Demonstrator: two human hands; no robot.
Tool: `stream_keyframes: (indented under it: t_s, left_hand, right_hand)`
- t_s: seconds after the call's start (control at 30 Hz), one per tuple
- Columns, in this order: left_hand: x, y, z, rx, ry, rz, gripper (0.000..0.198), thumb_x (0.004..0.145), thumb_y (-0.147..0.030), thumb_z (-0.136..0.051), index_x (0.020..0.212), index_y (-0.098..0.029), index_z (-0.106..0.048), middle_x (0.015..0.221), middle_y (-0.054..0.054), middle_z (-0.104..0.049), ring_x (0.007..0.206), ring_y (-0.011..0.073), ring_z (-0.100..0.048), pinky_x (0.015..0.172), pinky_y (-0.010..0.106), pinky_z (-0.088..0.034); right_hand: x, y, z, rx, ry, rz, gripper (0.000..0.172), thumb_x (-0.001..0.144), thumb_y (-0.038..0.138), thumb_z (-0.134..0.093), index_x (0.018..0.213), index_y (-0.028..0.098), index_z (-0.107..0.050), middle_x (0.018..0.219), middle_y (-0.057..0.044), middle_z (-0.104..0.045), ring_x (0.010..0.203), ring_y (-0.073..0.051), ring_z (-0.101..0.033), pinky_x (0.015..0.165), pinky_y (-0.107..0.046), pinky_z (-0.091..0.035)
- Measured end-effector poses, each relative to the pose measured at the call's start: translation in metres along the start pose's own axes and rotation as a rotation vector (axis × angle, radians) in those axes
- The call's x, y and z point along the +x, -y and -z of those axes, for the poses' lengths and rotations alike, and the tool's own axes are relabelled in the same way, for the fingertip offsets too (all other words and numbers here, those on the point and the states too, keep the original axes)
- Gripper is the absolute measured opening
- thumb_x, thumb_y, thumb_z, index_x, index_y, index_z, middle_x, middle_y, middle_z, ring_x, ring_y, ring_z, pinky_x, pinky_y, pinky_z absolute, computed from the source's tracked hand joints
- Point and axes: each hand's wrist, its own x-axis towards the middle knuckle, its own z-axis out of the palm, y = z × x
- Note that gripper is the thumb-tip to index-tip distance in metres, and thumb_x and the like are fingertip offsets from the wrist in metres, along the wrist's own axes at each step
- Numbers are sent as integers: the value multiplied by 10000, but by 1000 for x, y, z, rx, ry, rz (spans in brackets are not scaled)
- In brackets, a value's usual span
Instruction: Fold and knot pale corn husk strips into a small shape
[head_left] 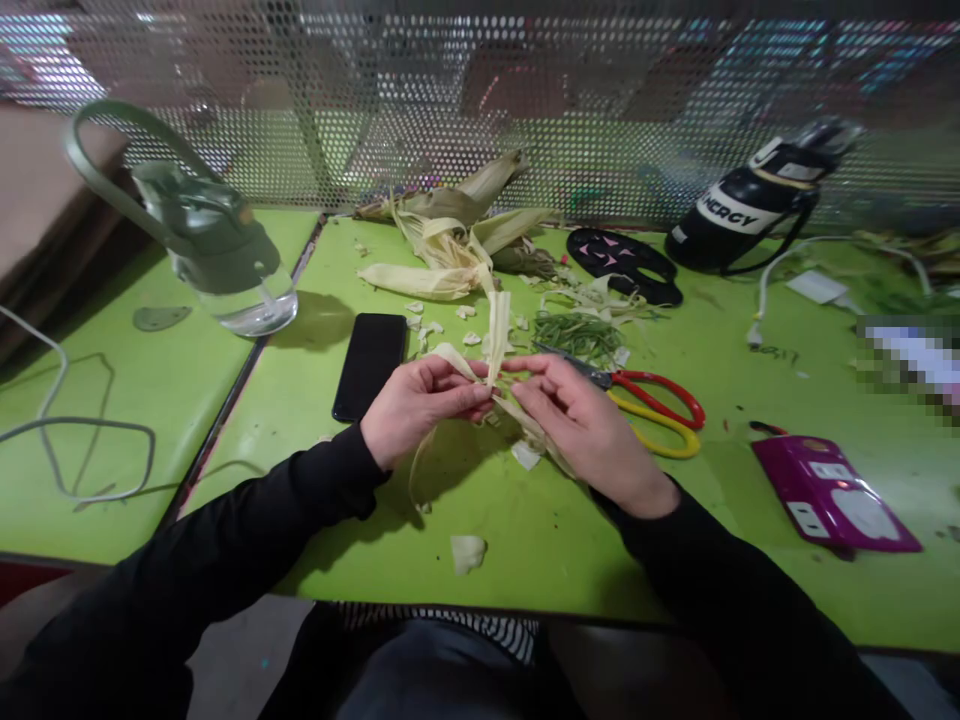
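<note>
Pale corn husk strips (pixel 498 335) rise and trail from between my two hands over the green table. My left hand (pixel 427 400) pinches the strips where they meet, thumb and fingers pressed together. Close by on the right, my right hand (pixel 581 425) is closed on a strip that hangs down under its palm. Its fingertips nearly touch the left ones. Scissors (pixel 660 405) with one red and one yellow handle lie just beyond my right hand. A black phone (pixel 370 365) rests beside my left hand. Behind them is a heap of corn husks (pixel 442 245).
A green-lidded water bottle (pixel 225 250) stands at left, a black bottle (pixel 739 215) at back right. Green strips (pixel 577 338), a black oval piece (pixel 622 265) and a purple case (pixel 836 495) lie on the table (pixel 360 550). A perforated metal screen (pixel 420 100) borders the back.
</note>
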Motion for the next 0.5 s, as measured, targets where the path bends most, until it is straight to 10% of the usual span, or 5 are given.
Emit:
stream_keyframes:
  t_s: [0.13, 0.5]
  left_hand:
    - [0, -2, -2, 75, -43, 4, 123, 751, -79, -702, 857, -86, -641, 639, -8, -671, 593, 77, -639, 639, 209, -539]
    - [-2, 6, 4, 582, 130, -131, 123, 708, -112, -724, 696, -117, -602, 585, -55, -547, 536, 50, -460, 505, 169, -372]
  right_hand:
    - [-3, 10, 2, -387, -149, 287, 119, 939, 290, -535, 859, 222, -593, 786, -32, -653, 698, -169, -593, 652, -320, -479]
    - [-3, 10, -2, -113, 96, 284, 319, 986, 350, -397, 939, 193, -671, 855, -47, -678, 744, -164, -617, 661, -310, -456]
